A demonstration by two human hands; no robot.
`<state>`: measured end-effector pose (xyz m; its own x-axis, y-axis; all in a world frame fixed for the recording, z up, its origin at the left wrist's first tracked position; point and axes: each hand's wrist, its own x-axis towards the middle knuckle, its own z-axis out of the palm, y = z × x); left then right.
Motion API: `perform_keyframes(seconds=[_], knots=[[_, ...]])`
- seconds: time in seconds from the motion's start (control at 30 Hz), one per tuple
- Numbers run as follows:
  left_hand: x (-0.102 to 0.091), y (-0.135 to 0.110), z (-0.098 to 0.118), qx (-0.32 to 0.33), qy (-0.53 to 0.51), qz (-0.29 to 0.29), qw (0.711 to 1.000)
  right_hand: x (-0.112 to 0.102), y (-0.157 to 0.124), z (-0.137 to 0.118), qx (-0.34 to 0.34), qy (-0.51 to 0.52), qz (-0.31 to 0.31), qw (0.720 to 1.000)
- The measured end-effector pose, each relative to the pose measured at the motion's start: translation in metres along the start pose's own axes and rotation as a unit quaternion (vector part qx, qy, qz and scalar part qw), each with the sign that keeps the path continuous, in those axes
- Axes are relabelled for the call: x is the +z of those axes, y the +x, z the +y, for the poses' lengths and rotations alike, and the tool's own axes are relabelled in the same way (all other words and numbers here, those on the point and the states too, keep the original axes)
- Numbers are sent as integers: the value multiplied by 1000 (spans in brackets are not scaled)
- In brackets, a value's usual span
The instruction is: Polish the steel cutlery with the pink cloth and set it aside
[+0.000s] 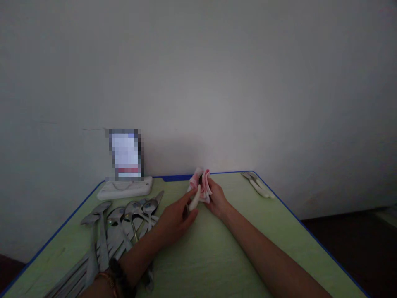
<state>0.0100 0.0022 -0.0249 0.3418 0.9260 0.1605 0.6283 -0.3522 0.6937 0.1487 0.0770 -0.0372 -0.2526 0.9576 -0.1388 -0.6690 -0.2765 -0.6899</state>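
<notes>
My left hand (178, 217) grips a piece of cutlery by its thick white handle (194, 200), which slants up toward the middle of the table. Its metal end goes into a folded pink and white cloth (204, 188), so I cannot tell whether it is a fork or a spoon. My right hand (219, 198) is closed on that cloth from the right side, with most of its fingers behind it. Beside my left forearm lies a heap of metal cutlery, with a large spoon (117, 216) among several others.
Two white-handled forks (259, 186) lie near the far right corner. At the back left a phone with a blurred screen (126, 153) leans upright on a white device (125, 189). The green tabletop (266, 231) has a blue edge and meets a grey wall.
</notes>
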Motion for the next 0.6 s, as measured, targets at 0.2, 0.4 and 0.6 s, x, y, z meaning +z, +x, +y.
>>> perform_keyframes(seconds=[0.2, 0.4, 0.6], knots=[[0, 1, -2, 1, -16, 13, 1000, 8, -4, -2, 7, -11, 10, 1000], [1, 2, -1, 9, -12, 14, 1000, 10, -7, -4, 45, 6, 12, 999], [-1, 1, 1, 9, -23, 15, 1000, 7, -4, -2, 40, 9, 13, 999]])
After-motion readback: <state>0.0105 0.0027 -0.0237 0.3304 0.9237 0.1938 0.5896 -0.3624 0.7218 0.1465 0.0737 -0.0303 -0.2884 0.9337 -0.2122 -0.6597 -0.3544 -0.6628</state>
